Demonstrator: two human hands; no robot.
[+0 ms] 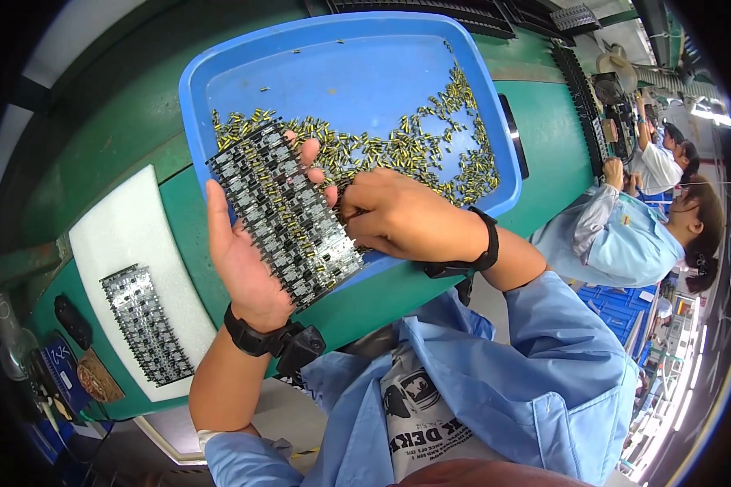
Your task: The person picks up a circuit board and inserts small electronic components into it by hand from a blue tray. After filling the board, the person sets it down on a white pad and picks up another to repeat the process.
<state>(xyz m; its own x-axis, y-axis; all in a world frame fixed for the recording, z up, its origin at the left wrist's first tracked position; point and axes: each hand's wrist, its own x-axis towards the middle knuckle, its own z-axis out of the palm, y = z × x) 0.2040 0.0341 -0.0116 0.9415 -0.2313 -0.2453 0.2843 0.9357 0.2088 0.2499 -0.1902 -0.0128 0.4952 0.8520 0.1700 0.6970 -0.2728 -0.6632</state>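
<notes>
My left hand [248,272] holds a dark circuit board panel [288,223] from beneath, tilted over the near left edge of a blue plastic tray. Fingertips curl around its far side, and the thumb lies along the left. Rows of small parts, some yellowish, cover the panel. Beside its right edge, my right hand [414,215] is closed with bent fingers over the tray; its fingertips are partly hidden, so I cannot make out what they hold. The blue tray [495,93] contains many tiny yellow-and-black cylindrical components [365,148], heaped along its near and right sides.
On the left, a second circuit board panel [146,325] lies on a white foam sheet [122,215]. Beyond it are a black object [73,322] and a blue booklet [63,373]. A black slotted rack [581,105] stands on the green bench [544,122]. Co-workers [625,235] sit at the right.
</notes>
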